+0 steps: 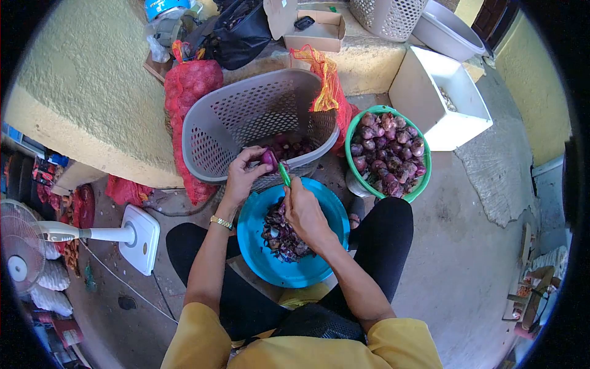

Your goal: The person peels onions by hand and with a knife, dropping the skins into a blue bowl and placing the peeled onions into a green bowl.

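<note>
My left hand (pixel 246 175) grips a red onion (pixel 269 158) between thumb and fingers, above the near rim of the grey perforated basket (pixel 212 132). In my right hand (pixel 302 206) is a green-handled knife (pixel 284 174), its tip end against or very near the onion; the blade is mostly hidden. Below my hands a blue basin (pixel 335 215) holds onion skins and trimmings (pixel 279 237). Several purple onions (pixel 292 147) lie in the bottom of the grey basket. To the right, a green basin (pixel 424 178) is heaped with unpeeled red onions (pixel 390 150).
Red mesh sacks (pixel 190 86) flank the grey basket. A white foam box (pixel 424 92) stands behind the green basin. At left are a white standing fan (pixel 138 240) and its cord. A cardboard box (pixel 322 34) and black bag (pixel 236 40) sit on the ledge.
</note>
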The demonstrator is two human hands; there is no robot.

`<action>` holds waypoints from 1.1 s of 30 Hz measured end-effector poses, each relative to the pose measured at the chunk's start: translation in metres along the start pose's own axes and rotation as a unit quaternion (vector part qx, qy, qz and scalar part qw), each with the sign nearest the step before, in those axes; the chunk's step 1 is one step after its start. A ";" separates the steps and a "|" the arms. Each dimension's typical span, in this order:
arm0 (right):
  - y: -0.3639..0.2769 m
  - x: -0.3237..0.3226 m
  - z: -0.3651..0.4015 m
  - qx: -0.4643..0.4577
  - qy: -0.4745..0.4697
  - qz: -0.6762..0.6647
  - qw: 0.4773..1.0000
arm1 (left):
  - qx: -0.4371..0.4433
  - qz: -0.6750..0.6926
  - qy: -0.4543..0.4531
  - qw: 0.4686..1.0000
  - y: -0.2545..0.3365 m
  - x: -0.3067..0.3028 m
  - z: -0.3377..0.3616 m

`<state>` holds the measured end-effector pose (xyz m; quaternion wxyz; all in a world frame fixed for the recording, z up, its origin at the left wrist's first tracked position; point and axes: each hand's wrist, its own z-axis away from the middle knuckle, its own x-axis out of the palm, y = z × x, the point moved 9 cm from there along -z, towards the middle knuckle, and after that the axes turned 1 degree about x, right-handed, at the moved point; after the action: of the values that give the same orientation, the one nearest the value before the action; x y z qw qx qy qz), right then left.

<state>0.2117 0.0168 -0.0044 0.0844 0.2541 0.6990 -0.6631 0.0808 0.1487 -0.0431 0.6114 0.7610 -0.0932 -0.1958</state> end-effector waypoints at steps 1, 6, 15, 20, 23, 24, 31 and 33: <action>0.001 0.001 0.000 -0.003 -0.002 0.004 1.000 | -0.004 0.004 0.006 1.000 -0.002 -0.001 0.000; 0.004 0.005 0.000 -0.003 -0.003 0.014 1.000 | 0.016 -0.017 0.011 1.000 0.006 -0.002 0.001; -0.002 0.003 0.000 0.002 -0.027 0.023 0.999 | 0.003 0.004 0.014 1.000 -0.005 -0.002 0.001; -0.001 0.004 0.000 0.013 -0.024 0.040 0.999 | 0.014 -0.009 0.015 1.000 -0.002 -0.003 0.000; -0.003 0.001 0.001 -0.015 0.007 0.024 1.000 | 0.011 0.011 0.011 1.000 -0.005 -0.002 0.000; -0.001 0.002 0.002 -0.015 0.008 0.024 1.000 | 0.012 0.003 0.012 1.000 -0.004 -0.002 0.000; -0.003 0.001 0.001 0.005 -0.022 0.048 0.999 | 0.003 0.036 0.011 0.999 -0.006 -0.001 0.000; -0.003 0.001 0.001 0.005 -0.023 0.051 0.998 | 0.006 0.026 0.011 1.000 -0.005 -0.001 -0.001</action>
<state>0.2093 0.0165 -0.0025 0.1331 0.2747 0.6798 -0.6669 0.0793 0.1510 -0.0480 0.6127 0.7641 -0.1076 -0.1707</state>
